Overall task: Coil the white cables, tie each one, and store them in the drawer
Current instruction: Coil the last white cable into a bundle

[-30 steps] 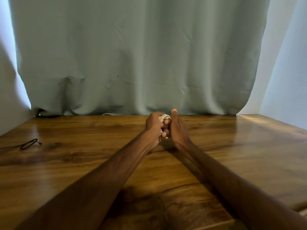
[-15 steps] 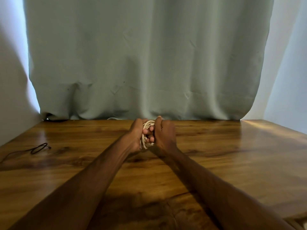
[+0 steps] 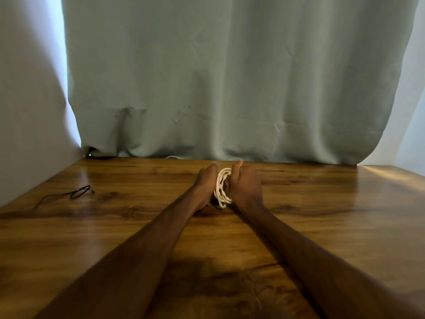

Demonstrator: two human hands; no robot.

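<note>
A coiled white cable [image 3: 222, 188] stands on edge between my two hands, far out over the wooden table [image 3: 322, 215]. My left hand [image 3: 205, 183] grips the coil's left side. Pressed against its right side is my right hand [image 3: 245, 184], fingers curled round the loops and thumb pointing up. The coil's lower end rests on or just above the tabletop. A bit of another white cable [image 3: 173, 157] peeks out under the curtain at the table's back edge. No drawer is in view.
A thin black cable [image 3: 77, 193] with a small loop lies on the table's left side. A grey-green curtain [image 3: 230, 77] hangs along the back edge. Pale walls close in at left and right.
The coil shows more between my hands than before, with its loops spread lower toward the table. My hands sit slightly farther apart, and the head view has shifted.
</note>
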